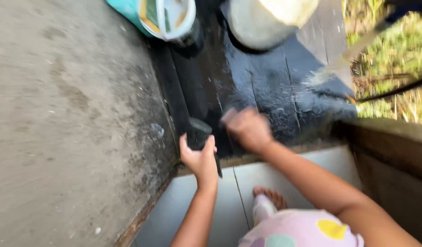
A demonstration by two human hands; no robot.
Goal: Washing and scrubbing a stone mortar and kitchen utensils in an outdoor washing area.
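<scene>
My left hand (199,158) grips a small dark object (198,132), cup-like in shape, held over the wet dark wooden boards (266,82). My right hand (248,129) is blurred with motion just to the right of it, fingers curled; I cannot tell if it holds anything. Both arms reach forward from the lower right. My bare foot (268,195) rests on a pale tiled floor (183,206) below.
A grey concrete wall (69,114) fills the left. A teal tub with a white bucket (167,16) stands at the top, a large pale container (266,20) beside it. Grass (394,59) lies beyond the boards at right. A wooden ledge (389,142) borders the right side.
</scene>
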